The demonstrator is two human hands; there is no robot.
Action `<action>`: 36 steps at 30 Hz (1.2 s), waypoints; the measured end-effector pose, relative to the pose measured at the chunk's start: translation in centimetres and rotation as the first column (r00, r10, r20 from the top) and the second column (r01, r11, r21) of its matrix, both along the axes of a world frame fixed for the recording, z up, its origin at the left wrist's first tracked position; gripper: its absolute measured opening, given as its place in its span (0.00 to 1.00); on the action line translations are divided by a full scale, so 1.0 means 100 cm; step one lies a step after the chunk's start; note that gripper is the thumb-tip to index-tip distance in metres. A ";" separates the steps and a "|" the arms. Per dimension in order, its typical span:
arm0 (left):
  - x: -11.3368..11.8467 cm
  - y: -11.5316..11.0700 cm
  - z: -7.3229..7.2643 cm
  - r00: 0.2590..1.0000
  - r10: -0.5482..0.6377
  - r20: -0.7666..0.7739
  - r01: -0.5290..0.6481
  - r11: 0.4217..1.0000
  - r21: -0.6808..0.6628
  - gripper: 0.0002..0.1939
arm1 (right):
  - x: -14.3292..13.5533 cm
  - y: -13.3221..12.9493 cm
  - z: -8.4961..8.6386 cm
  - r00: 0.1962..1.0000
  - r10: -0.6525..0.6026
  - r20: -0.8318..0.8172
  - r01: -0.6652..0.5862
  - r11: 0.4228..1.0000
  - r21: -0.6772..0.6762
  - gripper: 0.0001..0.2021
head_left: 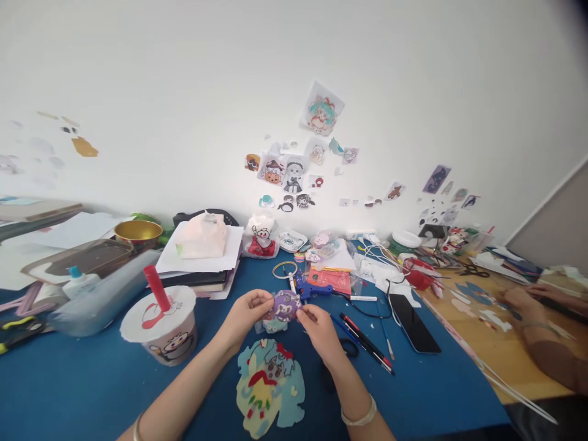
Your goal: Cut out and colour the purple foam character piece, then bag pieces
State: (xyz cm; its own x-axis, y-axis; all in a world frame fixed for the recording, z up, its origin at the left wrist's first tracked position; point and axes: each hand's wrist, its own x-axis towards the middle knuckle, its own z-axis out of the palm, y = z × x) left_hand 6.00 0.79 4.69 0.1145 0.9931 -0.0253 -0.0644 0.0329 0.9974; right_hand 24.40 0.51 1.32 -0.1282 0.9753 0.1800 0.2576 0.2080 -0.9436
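My left hand (248, 313) and my right hand (320, 332) both pinch a small purple cartoon-character cutout (285, 305) by its two sides, raised over the blue table. Just under it is a pale teal piece in clear wrapping (274, 326); whether a hand touches it I cannot tell. Nearer to me a larger character figure (270, 389), built from light blue, yellow and red cut pieces, lies flat between my forearms. A blue hot glue gun (316, 288) rests behind my hands.
Left stands a lidded cup (171, 343) with a red straw (156, 288). Pens (367, 345), black scissors (350, 348) and a phone (414, 323) lie to the right. A stack of paper and books (206, 269) is behind. Another person's arms (542, 331) rest at the wooden table.
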 end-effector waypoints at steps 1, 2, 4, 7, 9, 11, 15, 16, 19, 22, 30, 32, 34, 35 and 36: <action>0.001 0.000 0.000 0.999 0.009 0.036 -0.009 1.000 -0.009 0.18 | -0.003 0.005 0.001 1.000 -0.007 -0.024 0.007 1.000 0.010 0.17; 0.002 0.000 0.000 0.997 0.018 0.071 -0.017 1.000 -0.019 0.18 | -0.004 0.008 0.002 0.999 -0.013 -0.048 0.014 1.000 0.019 0.17; 0.002 0.000 -0.002 0.989 0.039 0.145 -0.033 0.999 -0.043 0.17 | -0.004 0.012 0.006 0.996 -0.020 -0.086 0.023 0.999 0.032 0.15; 0.001 0.003 -0.006 0.962 0.060 0.265 -0.036 0.995 -0.095 0.16 | -0.002 0.013 0.010 0.992 -0.033 -0.124 0.038 0.998 0.039 0.14; 0.003 0.005 -0.009 0.937 0.044 0.347 0.006 0.990 -0.142 0.16 | -0.002 0.014 0.010 0.990 -0.033 -0.139 0.039 0.998 0.041 0.13; 0.006 0.006 -0.013 0.904 0.000 0.427 0.086 0.979 -0.183 0.18 | -0.003 0.016 0.010 0.989 -0.026 -0.148 0.033 0.998 0.044 0.13; 0.010 0.005 -0.019 0.835 -0.059 0.547 0.203 0.957 -0.207 0.20 | -0.009 0.020 0.006 0.988 -0.026 -0.151 0.036 0.997 0.069 0.11; 0.010 0.005 -0.021 0.824 -0.057 0.564 0.205 0.958 -0.203 0.17 | -0.010 0.020 0.006 0.988 -0.023 -0.151 0.036 0.996 0.080 0.11; 0.009 0.003 -0.025 0.808 -0.054 0.587 0.195 0.964 -0.179 0.10 | -0.012 0.021 0.003 0.988 -0.007 -0.153 0.024 0.994 0.109 0.11; 0.009 0.002 -0.026 0.805 -0.070 0.589 0.205 0.965 -0.166 0.13 | -0.012 0.022 0.000 0.988 0.005 -0.151 0.016 0.990 0.138 0.11; 0.013 -0.001 -0.025 0.832 -0.102 0.545 0.218 0.964 -0.152 0.14 | -0.009 0.022 -0.008 0.995 -0.029 -0.100 0.050 0.977 0.207 0.09; 0.013 -0.002 -0.025 0.843 -0.110 0.526 0.211 0.968 -0.135 0.15 | -0.010 0.022 -0.009 0.996 -0.019 -0.085 0.036 0.978 0.207 0.08; 0.013 -0.003 -0.024 0.854 -0.121 0.506 0.209 0.971 -0.120 0.17 | -0.010 0.021 -0.009 0.997 -0.016 -0.071 0.031 0.977 0.212 0.07; 0.012 -0.003 -0.024 0.860 -0.127 0.495 0.210 0.971 -0.116 0.18 | -0.011 0.020 -0.009 0.998 -0.019 -0.064 0.032 0.976 0.216 0.07; 0.012 -0.004 -0.023 0.865 -0.132 0.483 0.211 0.971 -0.113 0.19 | -0.011 0.020 -0.010 0.998 -0.024 -0.059 0.036 0.975 0.220 0.07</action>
State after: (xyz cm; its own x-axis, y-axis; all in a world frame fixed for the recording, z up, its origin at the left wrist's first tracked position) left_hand 7.22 0.42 2.35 0.3203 0.9440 -0.0788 -0.5021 0.2397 0.8309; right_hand 23.34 2.53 0.36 -0.0835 0.9140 0.3971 0.2154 0.4056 -0.8883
